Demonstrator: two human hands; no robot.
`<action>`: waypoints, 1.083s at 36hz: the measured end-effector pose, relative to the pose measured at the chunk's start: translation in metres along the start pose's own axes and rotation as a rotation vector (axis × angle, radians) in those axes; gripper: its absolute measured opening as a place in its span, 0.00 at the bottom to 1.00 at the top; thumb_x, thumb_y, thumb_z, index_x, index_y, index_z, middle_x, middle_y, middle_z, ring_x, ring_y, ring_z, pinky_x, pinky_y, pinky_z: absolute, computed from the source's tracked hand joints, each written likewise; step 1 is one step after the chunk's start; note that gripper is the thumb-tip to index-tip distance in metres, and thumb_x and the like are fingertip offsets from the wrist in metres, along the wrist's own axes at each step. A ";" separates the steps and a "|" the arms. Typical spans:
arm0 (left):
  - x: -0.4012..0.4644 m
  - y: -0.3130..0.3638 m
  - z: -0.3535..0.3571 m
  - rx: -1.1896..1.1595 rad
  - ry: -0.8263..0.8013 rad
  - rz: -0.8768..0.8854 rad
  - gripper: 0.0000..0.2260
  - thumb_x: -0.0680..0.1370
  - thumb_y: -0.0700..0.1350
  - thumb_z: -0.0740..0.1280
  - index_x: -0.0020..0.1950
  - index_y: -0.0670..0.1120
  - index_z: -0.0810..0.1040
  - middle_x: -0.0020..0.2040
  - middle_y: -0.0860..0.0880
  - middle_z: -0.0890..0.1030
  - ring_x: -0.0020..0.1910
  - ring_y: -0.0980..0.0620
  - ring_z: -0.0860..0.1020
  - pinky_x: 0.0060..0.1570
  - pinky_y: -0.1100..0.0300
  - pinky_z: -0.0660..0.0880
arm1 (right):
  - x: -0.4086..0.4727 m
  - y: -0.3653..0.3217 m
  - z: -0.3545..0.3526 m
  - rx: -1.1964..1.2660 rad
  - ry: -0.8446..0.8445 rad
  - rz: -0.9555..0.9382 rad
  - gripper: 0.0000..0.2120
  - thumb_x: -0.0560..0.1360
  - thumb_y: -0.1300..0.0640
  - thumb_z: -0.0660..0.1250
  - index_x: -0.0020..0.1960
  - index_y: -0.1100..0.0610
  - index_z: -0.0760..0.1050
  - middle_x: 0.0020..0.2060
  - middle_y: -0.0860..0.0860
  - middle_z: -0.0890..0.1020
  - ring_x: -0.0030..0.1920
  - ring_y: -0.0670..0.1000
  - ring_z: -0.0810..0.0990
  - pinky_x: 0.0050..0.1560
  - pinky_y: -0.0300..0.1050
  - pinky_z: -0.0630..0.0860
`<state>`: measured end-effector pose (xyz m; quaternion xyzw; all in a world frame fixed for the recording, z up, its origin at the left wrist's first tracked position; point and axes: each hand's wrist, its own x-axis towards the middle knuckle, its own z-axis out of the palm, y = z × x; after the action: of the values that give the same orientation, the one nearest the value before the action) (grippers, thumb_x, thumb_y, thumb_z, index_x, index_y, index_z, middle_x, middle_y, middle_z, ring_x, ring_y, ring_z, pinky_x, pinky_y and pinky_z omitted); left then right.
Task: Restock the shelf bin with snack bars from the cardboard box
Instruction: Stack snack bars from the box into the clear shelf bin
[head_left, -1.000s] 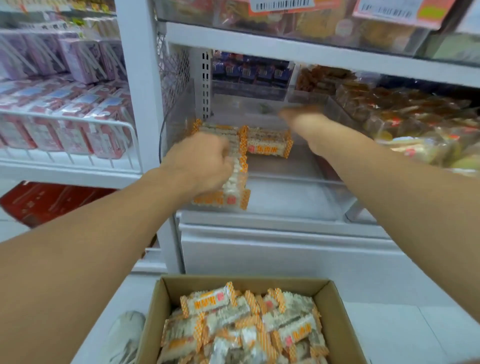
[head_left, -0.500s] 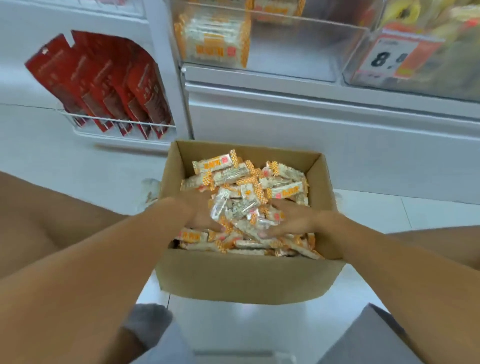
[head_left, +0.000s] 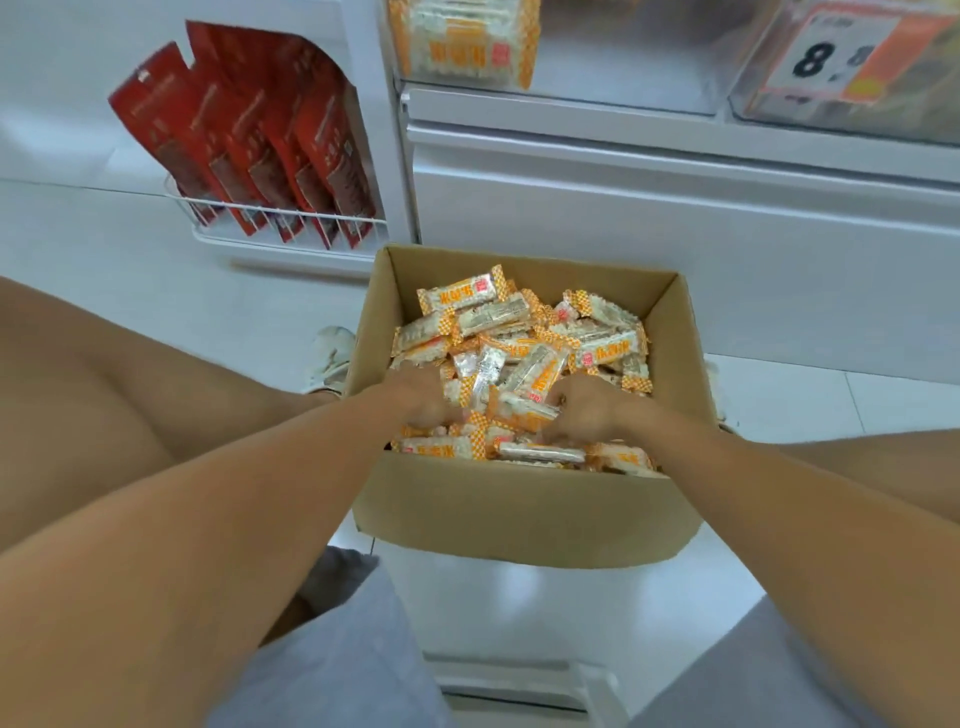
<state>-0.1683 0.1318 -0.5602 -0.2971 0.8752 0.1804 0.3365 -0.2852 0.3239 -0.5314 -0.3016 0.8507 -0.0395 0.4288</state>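
An open cardboard box (head_left: 519, 504) stands on the floor between my knees, full of white and orange snack bars (head_left: 524, 343). Both hands are down inside it near its front wall. My left hand (head_left: 423, 400) has its fingers curled into the pile and grips a bunch of bars. My right hand (head_left: 587, 408) faces it from the right, fingers curled round more bars. Between the two hands a cluster of bars (head_left: 498, 410) is squeezed together. Above, the clear shelf bin (head_left: 623, 67) holds a stack of the same bars (head_left: 462, 44) at its left end.
Red packets (head_left: 249, 140) stand in a white wire rack at the lower left shelf. A clear bin with an orange price tag (head_left: 841, 52) sits right of the shelf bin. A white shoe (head_left: 330, 358) shows left of the box. White floor tiles surround the box.
A second ago both hands were up at the shelf bin placing bars. They came down into the box, and since half a second ago their fingers have closed tighter on bars.
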 end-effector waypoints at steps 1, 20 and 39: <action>-0.003 0.000 -0.001 0.051 0.008 0.030 0.42 0.76 0.70 0.63 0.80 0.44 0.59 0.78 0.42 0.62 0.77 0.41 0.61 0.72 0.49 0.62 | -0.001 0.003 -0.003 0.011 -0.009 -0.001 0.26 0.75 0.49 0.75 0.66 0.62 0.74 0.53 0.56 0.80 0.50 0.55 0.79 0.50 0.50 0.75; -0.011 0.018 -0.021 -0.662 -0.043 0.126 0.16 0.82 0.51 0.66 0.43 0.40 0.79 0.37 0.44 0.85 0.29 0.52 0.81 0.46 0.56 0.75 | -0.011 0.035 -0.035 0.389 0.031 0.028 0.38 0.67 0.52 0.81 0.72 0.61 0.70 0.52 0.54 0.81 0.51 0.53 0.82 0.45 0.43 0.78; -0.031 0.077 -0.064 -1.334 -0.179 0.207 0.16 0.78 0.51 0.72 0.61 0.42 0.82 0.63 0.41 0.81 0.55 0.44 0.82 0.56 0.48 0.79 | -0.027 -0.006 -0.068 1.470 -0.004 -0.152 0.11 0.76 0.59 0.70 0.57 0.60 0.77 0.45 0.55 0.82 0.42 0.52 0.82 0.54 0.54 0.80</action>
<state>-0.2303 0.1695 -0.4846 -0.3397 0.5695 0.7365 0.1333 -0.3213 0.3210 -0.4681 0.0055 0.5807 -0.6283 0.5177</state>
